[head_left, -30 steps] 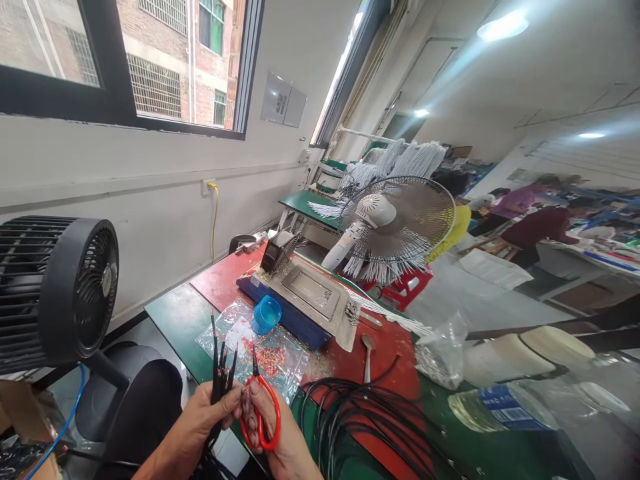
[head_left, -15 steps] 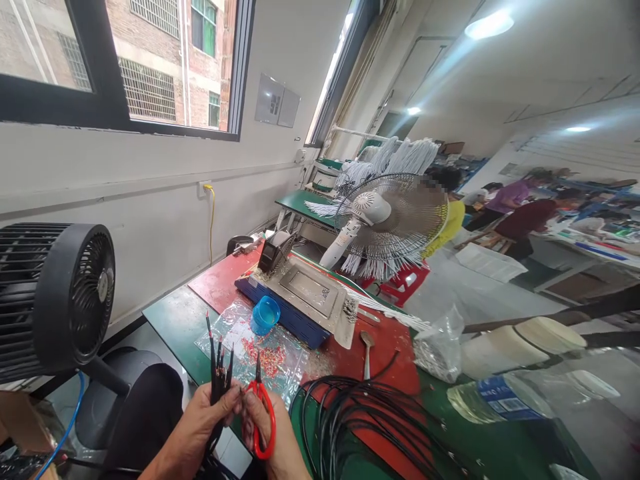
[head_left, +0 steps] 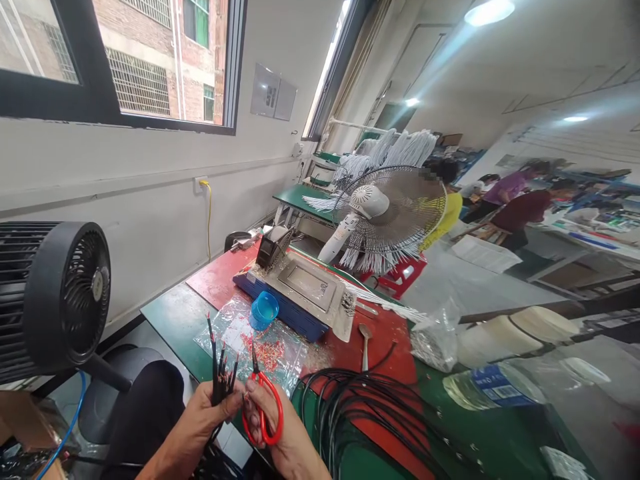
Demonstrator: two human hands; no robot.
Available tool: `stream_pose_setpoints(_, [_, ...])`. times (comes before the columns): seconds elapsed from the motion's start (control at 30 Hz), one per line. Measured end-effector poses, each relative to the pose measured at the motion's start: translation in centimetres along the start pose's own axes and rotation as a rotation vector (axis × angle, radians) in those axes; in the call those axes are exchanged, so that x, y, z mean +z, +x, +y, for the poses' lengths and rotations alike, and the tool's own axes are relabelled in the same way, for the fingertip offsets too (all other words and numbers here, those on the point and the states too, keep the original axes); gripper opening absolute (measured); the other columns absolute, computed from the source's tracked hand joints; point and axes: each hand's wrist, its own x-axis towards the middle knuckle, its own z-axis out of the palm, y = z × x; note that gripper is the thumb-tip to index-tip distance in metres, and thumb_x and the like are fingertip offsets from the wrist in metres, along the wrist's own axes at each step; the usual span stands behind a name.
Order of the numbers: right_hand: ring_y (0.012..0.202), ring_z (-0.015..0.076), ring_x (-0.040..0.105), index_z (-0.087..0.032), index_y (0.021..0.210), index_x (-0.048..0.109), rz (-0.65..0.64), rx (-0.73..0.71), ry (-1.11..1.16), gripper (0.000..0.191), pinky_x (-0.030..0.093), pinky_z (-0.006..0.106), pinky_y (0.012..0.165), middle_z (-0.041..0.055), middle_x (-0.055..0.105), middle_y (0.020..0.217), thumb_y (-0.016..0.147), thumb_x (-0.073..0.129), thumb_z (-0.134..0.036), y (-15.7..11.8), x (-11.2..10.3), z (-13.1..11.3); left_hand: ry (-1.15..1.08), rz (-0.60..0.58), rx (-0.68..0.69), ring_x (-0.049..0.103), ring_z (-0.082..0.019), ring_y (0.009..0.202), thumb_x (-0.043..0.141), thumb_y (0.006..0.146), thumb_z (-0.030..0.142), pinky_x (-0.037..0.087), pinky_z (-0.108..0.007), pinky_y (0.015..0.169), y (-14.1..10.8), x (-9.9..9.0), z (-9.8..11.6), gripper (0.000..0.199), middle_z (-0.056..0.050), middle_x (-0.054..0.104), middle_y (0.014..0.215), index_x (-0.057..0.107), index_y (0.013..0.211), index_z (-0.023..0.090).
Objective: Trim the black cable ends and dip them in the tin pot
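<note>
A bundle of black cables (head_left: pixel 219 373) stands upright in my left hand (head_left: pixel 205 417), its fingers wrapped round it. Red wire ends show at the cable tips. My right hand (head_left: pixel 280 423) grips red-handled scissors (head_left: pixel 273 413), their dark blades pointing up and away from me. Both hands are close together, fingertips almost meeting. Beyond them lies a clear plastic bag (head_left: pixel 233 327) strewn with small red and white bits (head_left: pixel 270 353). A blue cup (head_left: pixel 264 311) stands at the bag's far side. More black cables (head_left: pixel 345 407) lie coiled on the table to the right.
A blue-sided metal-topped machine (head_left: pixel 300 293) stands behind the cup. A spoon (head_left: pixel 365 343) lies right of it. A black fan (head_left: pixel 60 293) is at left and a white fan (head_left: pixel 370 207) behind the table. A clear bottle (head_left: pixel 493 387) lies at right. People sit far right.
My right hand has turned slightly and moved a little right with the scissors, whose handle loops now show wider apart. My left hand still holds the cables. The view has shifted slightly.
</note>
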Motion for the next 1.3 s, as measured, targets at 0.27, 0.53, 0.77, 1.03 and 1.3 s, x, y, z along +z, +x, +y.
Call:
stream_pose_setpoints(0.27, [0.033, 0.0019, 0.033, -0.015, 0.06, 0.05, 0.006, -0.053, 0.033, 0.043, 0.024, 0.016, 0.034, -0.0083, 0.042, 0.043, 0.066, 0.07, -0.053, -0.4, 0.4, 0.5, 0.001, 0.128, -0.009, 0.052, -0.017, 0.058, 0.061, 0.079, 0.033, 0.039, -0.028, 0.057, 0.2, -1.4, -1.6, 0.02, -0.002, 0.057, 0.06, 0.064, 0.07, 0.015])
stream_pose_setpoints(0.53, [0.035, 0.0028, 0.031, -0.016, 0.063, 0.048, 0.042, -0.105, -0.017, 0.046, 0.023, 0.017, 0.036, -0.0078, 0.04, 0.046, 0.071, 0.062, -0.059, 0.1, 0.1, 0.9, 0.031, 0.101, -0.016, 0.044, -0.015, 0.055, 0.064, 0.077, 0.037, 0.038, -0.028, 0.061, -0.1, -0.8, -0.5, 0.024, 0.001, 0.051, 0.054, 0.065, 0.068, 0.015])
stream_pose_setpoints(0.77, [0.056, 0.0125, 0.052, -0.018, 0.076, 0.062, 0.216, -0.83, -0.963, 0.014, 0.037, 0.023, 0.051, 0.0013, 0.059, 0.063, 0.081, 0.06, -0.031, 0.1, -1.3, 1.6, -0.192, 0.425, -0.103, 0.046, -0.012, 0.062, 0.078, 0.063, 0.034, 0.037, -0.022, 0.06, 0.2, -2.4, -1.3, 0.025, 0.001, 0.057, 0.063, 0.068, 0.076, 0.014])
stream_pose_setpoints(1.03, [0.053, 0.0149, 0.049, -0.01, 0.094, 0.063, -0.014, -1.562, -1.571, 0.033, 0.026, 0.03, 0.049, 0.0048, 0.061, 0.061, 0.094, 0.031, -0.017, 0.3, 0.4, 0.1, -0.512, 0.525, -0.188, 0.053, -0.012, 0.054, 0.084, 0.055, 0.027, 0.044, -0.022, 0.054, 0.2, -1.3, -0.6, 0.025, -0.002, 0.061, 0.058, 0.065, 0.063, 0.011])
stream_pose_setpoints(1.3, [0.055, 0.0156, 0.049, -0.012, 0.081, 0.063, -0.156, -1.561, -1.758, 0.037, 0.027, 0.032, 0.051, 0.0042, 0.057, 0.06, 0.093, 0.028, -0.011, 1.0, 0.4, -0.1, -0.554, 0.521, -0.125, 0.046, -0.008, 0.041, 0.085, 0.051, 0.029, 0.037, -0.018, 0.041, 0.5, -1.1, -0.7, 0.03, 0.002, 0.055, 0.046, 0.061, 0.055, 0.012])
